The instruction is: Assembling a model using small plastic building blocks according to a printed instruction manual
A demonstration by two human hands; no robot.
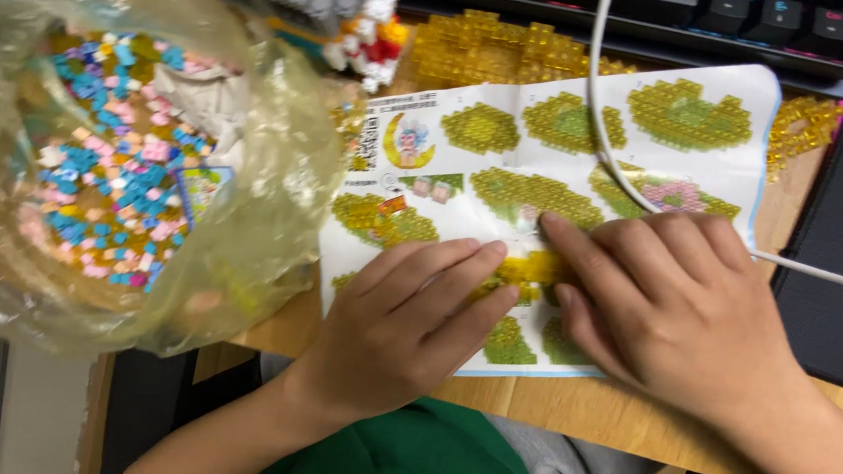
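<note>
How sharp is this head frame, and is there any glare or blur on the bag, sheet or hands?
Head view: the plastic bag at left is soft and smeared, with pale glare on its folds; the small bricks inside blur together. The instruction sheet is evenly lit, its drawings readable but slightly soft. The left hand and right hand are mildly blurred around the yellow piece. Shadows are faint.
</note>
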